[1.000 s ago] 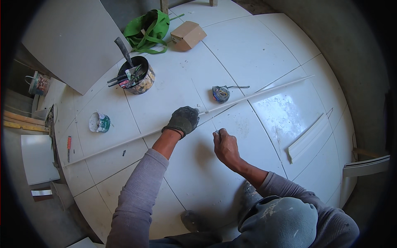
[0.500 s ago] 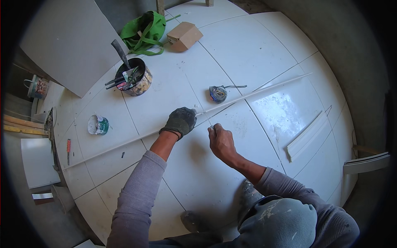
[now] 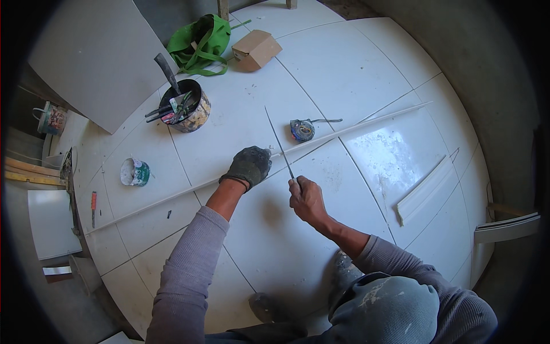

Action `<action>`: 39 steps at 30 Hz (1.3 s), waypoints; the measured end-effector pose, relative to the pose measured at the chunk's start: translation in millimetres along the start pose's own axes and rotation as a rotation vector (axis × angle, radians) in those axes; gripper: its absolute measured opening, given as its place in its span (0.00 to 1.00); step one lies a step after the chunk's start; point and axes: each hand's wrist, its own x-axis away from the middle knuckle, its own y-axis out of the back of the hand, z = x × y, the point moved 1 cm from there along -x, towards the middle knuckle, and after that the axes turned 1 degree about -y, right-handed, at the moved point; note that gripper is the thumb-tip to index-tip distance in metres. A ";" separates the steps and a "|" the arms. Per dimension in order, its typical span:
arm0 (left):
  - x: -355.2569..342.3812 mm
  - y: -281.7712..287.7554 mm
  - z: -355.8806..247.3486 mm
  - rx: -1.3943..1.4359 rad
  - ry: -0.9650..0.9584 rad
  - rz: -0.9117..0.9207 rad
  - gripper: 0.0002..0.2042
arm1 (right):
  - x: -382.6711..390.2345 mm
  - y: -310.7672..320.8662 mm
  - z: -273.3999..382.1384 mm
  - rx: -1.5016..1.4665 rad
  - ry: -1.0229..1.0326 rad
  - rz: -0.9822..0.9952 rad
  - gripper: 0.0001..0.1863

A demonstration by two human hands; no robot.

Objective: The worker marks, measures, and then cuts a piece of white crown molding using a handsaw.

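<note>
A long, thin white strip (image 3: 355,128) runs slantwise over the floor from lower left to upper right. My left hand (image 3: 248,166), in a dark glove, is closed around it near its middle. In my bare right hand (image 3: 307,198) is the near end of a long, narrow dark blade (image 3: 277,135), the fingers wrapped round it. The blade crosses over the strip just right of the glove and points away from me; whether it touches the strip I cannot tell. A tape measure (image 3: 302,130) lies just beyond the strip, its tab end pulled out a little.
The white tiled floor (image 3: 338,69) holds a bucket of tools (image 3: 199,114), a small tub (image 3: 135,172), an orange-handled tool (image 3: 94,202), a green bag (image 3: 213,37) and a cardboard box (image 3: 256,50). White trim pieces (image 3: 427,189) lie at right. A large panel (image 3: 100,63) leans at back left.
The blade, not visible half a second ago beyond my right fist, now stretches out across the strip. Both hands stay nearly in place, and the strip keeps its position.
</note>
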 end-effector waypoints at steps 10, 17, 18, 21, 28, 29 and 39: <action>-1.0 4.8 -2.6 0.026 0.008 0.031 0.14 | 6.2 -2.6 3.4 0.066 0.037 -0.064 0.20; 1.3 4.5 -1.7 -0.019 0.018 0.058 0.15 | 9.0 1.8 12.7 0.143 0.063 -0.029 0.16; 0.9 4.4 -2.4 -0.011 0.031 0.065 0.15 | 7.6 2.9 12.6 0.178 0.085 -0.035 0.16; 0.9 3.1 -5.9 -0.013 0.033 0.067 0.15 | 1.6 4.9 6.3 0.223 0.157 -0.077 0.16; 1.3 5.6 -2.9 -0.003 0.008 0.033 0.15 | 10.2 2.4 19.5 0.115 0.029 -0.050 0.18; 0.7 4.5 -3.1 -0.002 0.013 0.042 0.15 | 10.5 -0.2 16.3 0.110 0.009 -0.046 0.18; 1.2 5.1 -2.9 0.010 0.033 0.067 0.15 | 8.0 15.3 12.7 0.282 0.090 -0.019 0.13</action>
